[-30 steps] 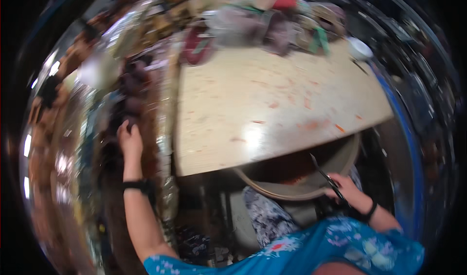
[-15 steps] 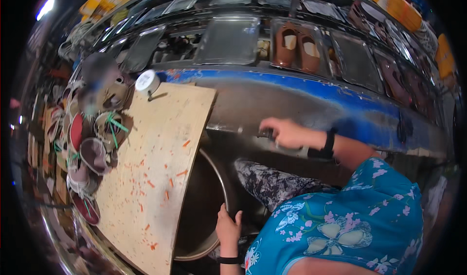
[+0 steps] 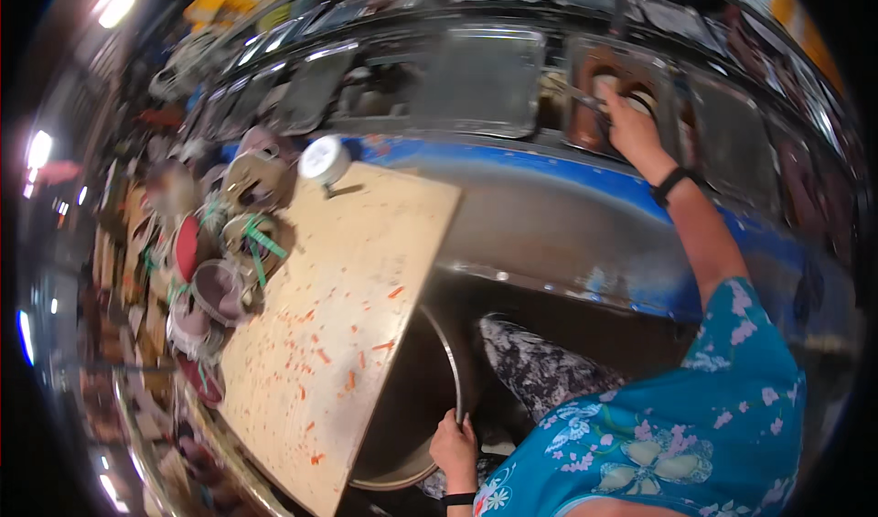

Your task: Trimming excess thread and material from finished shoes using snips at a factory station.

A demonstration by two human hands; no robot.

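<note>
My right hand reaches out over a pair of brown shoes lying on a metal tray in the rack. Its fingers are closed, and a thin grey blade-like tool sticks out from them to the left; its exact kind is blurred. Whether the hand also touches a shoe I cannot tell. My left hand is closed round the rim of a round metal tub, part of which lies under a pale wooden board. Orange scraps are scattered over this board.
Several used-looking shoes are heaped along the board's left side. A white round container with a dark handle or brush beside it stands at the far end. Beyond the blue-edged metal ledge, racks hold metal trays.
My right hand has moved from above the near edge of the ledge, forward to the brown shoes. My left hand has closed on the tub's rim. The view has shifted.
</note>
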